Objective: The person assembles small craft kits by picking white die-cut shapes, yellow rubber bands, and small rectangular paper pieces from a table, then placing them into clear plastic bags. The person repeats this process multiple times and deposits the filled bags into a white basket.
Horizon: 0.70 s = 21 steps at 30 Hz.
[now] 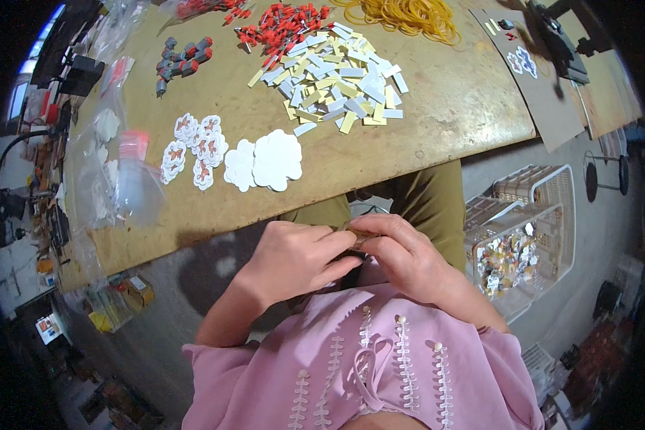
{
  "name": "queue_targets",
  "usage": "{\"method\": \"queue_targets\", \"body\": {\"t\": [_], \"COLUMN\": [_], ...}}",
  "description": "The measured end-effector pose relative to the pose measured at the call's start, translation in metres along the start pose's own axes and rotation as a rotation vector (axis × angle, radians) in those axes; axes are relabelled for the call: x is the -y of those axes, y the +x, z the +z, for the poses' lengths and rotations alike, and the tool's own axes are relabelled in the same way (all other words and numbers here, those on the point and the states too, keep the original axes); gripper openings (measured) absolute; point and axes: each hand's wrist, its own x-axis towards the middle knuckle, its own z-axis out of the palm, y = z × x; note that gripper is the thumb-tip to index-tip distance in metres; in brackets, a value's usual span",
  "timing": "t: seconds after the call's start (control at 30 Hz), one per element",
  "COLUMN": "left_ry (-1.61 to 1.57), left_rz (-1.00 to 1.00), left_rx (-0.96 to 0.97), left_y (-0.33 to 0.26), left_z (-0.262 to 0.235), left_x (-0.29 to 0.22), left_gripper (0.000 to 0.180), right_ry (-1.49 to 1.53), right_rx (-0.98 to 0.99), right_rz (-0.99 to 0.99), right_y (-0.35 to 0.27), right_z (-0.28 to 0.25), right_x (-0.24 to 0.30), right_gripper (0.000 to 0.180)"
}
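My left hand (294, 259) and my right hand (407, 252) meet in front of my pink shirt, just off the table's near edge. Both have their fingers bent and pinched together around a small brownish, dark-edged thing (362, 241). Most of it is hidden by the fingers, so its kind cannot be made out. On the table beyond my left hand lie white scallop-edged cutouts (278, 160). Beside them is a group of small white cutouts with a reddish printed figure (203, 170).
The wooden table (437, 136) bears a heap of white and yellow strips (344, 82), red-tipped small parts (283, 29), yellow rubber bands (416, 18), grey-and-red parts (184, 59) and clear plastic bags (132, 186). A plastic crate (570, 215) with small packets stands on the floor at right.
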Motion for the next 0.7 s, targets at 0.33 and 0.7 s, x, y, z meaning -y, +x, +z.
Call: {"method": "queue_targets", "body": {"t": [0.33, 0.7], "left_ry": [0.042, -0.450], "left_rz": [0.068, -0.148], "left_rx": [-0.080, -0.424], "left_y": [0.000, -0.002], "left_z": [0.010, 0.030], "left_x": [0.002, -0.003], "left_gripper": [0.022, 0.015], "right_ry": [-0.005, 0.024], "right_rx": [-0.026, -0.152], "right_rz": [0.014, 0.054], "right_y": [-0.001, 0.007], "right_z": [0.002, -0.005], "right_x": [0.000, 0.001], "right_gripper": [0.024, 0.023]}}
